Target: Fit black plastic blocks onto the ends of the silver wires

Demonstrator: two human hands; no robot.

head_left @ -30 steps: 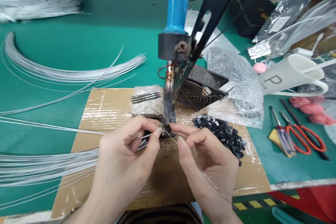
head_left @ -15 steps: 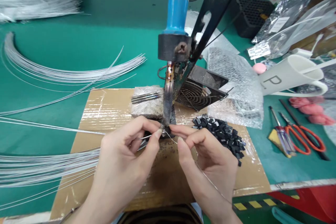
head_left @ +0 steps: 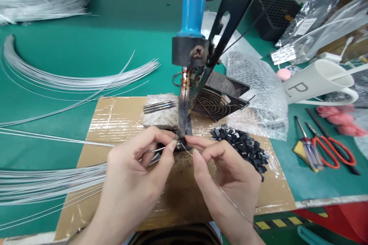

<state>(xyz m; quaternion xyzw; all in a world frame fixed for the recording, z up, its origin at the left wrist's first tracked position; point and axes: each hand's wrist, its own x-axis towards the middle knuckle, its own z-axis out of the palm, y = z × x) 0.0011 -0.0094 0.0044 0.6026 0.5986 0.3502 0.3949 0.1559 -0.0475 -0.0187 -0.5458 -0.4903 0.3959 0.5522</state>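
Because a bracket (head_left: 234, 0) held the iron (head_left: 192, 15) tip-down, presumably to free both hands, L hand (head_left: 140, 172) pinched a cable (head_left: 157, 150) btwn thumb & fingers, its end right by the tip. R hand (head_left: 230, 172) pinched a thin wire (head_left: 186, 149), angled to the same spot, prob. for fine control. Black pcs (head_left: 243, 149) lay near R hand, likely for easy reach.

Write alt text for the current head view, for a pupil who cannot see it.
A person's left hand pinches a slender piece and the right hand a thin wire, under a clamped blue soldering iron. Pale strands lie at left; small black pieces are heaped at right, on cardboard.
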